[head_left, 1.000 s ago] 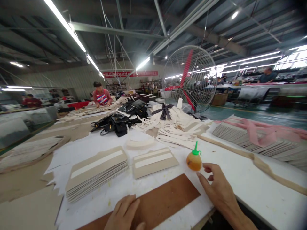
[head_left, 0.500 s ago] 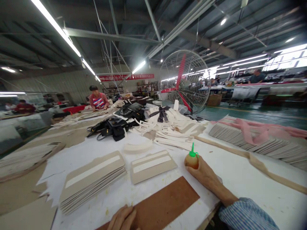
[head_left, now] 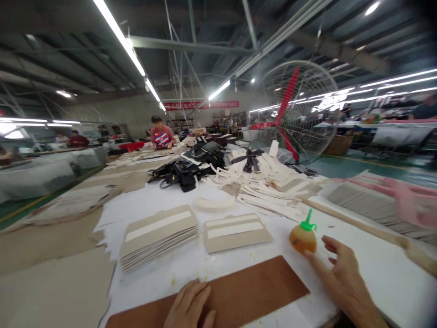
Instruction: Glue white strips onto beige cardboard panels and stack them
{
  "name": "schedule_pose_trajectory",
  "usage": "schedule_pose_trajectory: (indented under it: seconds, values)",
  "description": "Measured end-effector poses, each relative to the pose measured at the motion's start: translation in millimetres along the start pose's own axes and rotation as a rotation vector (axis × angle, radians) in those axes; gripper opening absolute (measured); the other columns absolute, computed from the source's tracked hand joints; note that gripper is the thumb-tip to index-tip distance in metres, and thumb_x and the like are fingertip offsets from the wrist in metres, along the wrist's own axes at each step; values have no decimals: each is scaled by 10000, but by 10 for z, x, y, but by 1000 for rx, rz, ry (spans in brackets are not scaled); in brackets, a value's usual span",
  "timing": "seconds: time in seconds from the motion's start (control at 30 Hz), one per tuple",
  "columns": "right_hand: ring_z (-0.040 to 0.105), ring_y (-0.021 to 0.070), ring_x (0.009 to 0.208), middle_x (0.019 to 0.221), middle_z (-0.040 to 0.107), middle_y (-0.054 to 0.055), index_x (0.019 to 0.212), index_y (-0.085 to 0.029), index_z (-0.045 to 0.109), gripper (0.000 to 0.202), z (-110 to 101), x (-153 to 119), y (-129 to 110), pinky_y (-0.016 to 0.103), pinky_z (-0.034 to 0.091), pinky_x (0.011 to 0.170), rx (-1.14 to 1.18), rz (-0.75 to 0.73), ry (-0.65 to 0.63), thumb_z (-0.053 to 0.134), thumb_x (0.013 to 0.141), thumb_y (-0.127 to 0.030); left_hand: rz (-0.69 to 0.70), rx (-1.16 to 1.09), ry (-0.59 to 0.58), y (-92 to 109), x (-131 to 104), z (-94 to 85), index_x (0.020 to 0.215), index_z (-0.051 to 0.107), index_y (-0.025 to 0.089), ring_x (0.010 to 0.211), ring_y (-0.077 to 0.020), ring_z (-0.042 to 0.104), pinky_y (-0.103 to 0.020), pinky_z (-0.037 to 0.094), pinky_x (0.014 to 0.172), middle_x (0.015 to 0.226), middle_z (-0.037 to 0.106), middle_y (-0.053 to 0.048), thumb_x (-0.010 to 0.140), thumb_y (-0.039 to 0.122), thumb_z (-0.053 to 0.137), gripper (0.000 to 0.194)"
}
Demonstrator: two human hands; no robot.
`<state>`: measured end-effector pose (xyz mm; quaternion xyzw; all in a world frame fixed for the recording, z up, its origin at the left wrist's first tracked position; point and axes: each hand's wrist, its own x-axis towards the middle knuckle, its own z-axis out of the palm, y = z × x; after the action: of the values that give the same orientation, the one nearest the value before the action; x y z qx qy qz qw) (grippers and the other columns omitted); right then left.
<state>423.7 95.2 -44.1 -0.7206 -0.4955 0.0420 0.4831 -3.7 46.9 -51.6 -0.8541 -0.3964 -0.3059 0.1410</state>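
Observation:
A squat squeeze bottle (head_left: 302, 241) with amber contents and a green nozzle cap stands on the white sheet at the right. My right hand (head_left: 343, 273) is just to its right, fingers apart and the thumb close to the bottle's lower side; whether the thumb touches it I cannot tell. Across the front lies a long brown strip (head_left: 254, 291), which looks like leather or board. My left hand (head_left: 191, 303) rests on it, palm down with the fingers stretched out. Beyond the strip are a stack of beige panels (head_left: 159, 237) with white bands and a smaller beige panel pile (head_left: 238, 234).
Cream strips (head_left: 269, 198) and black bag pieces (head_left: 184, 171) are heaped farther back. A curved cream piece (head_left: 215, 203) lies behind the panels. Grey stacked pieces under pink material (head_left: 409, 196) sit at the right. A large fan (head_left: 287, 120) and another person (head_left: 162, 134) are beyond.
My right hand has let go of the squeeze bottle and opened beside it. The camera view has swung left; my left hand stays on the brown strip.

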Motion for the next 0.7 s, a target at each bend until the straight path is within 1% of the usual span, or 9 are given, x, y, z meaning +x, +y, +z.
schedule_pose_trajectory:
  seconds: [0.07,0.17,0.27,0.37,0.43,0.5,0.57,0.6,0.7]
  values:
    - [649,384,1168,1322,626,219,1342,-163,583,635,-4,-129,20,518,605,882,31,-170,-67,591,885,-604,-42,-69,-16,114,50,-69,1332,638,222,1165,-238,729,-333,604,1044,1237,763,-89,922,274,718,421]
    - [674,348,1162,1276,694,137,1238,-275,655,371,68,-209,-66,503,598,915,47,-495,-186,608,945,-499,-99,-144,-25,242,130,-132,1293,637,203,1173,-259,716,-391,619,1029,1217,759,-108,870,184,689,427]
    - [703,310,1126,1216,732,102,1191,-298,682,259,177,-214,-308,468,598,926,54,-707,-205,591,984,-426,-132,-154,-27,292,170,-163,1253,639,190,1154,-267,715,-407,628,1014,1184,761,-111,816,135,679,442]
    - [724,254,1094,1167,756,83,1161,-275,702,215,259,-201,-640,385,602,940,-13,-837,-307,575,1014,-366,-124,-170,10,285,165,-181,1235,639,188,1122,-260,725,-402,634,1000,1151,765,-109,822,114,653,420]
    - [708,241,1156,1192,753,93,1158,-241,713,236,323,-149,-859,371,568,1022,-154,-817,-385,523,1038,-313,-106,-176,40,262,158,-179,1241,639,195,1115,-250,729,-386,632,1000,1141,765,-102,861,117,641,387]
    - [699,217,1188,1261,735,92,1192,-227,714,273,416,-13,-1030,346,544,1051,-437,-660,-497,481,1048,-223,-83,-183,67,239,165,-166,1236,642,203,1088,-233,736,-358,633,991,1120,766,-90,893,128,639,351]
    - [750,218,999,1168,750,122,1146,-180,725,287,528,220,-1128,360,595,912,-585,-543,-489,452,1058,-173,-56,-203,91,227,186,-149,1215,646,208,1047,-219,742,-333,640,962,1083,766,-76,898,119,630,330]
    - [747,222,960,1136,749,134,1130,-160,724,275,586,359,-1149,377,600,884,-646,-495,-472,458,1061,-165,-49,-218,100,226,198,-142,1199,647,208,1028,-215,743,-325,644,945,1064,764,-71,893,105,621,325]
    - [719,223,1020,1189,728,106,1198,-159,696,213,760,760,-1152,428,601,912,-775,-392,-434,599,1052,-280,-42,-257,93,230,221,-126,1159,648,212,1000,-211,741,-314,648,915,1030,757,-60,875,71,600,321]
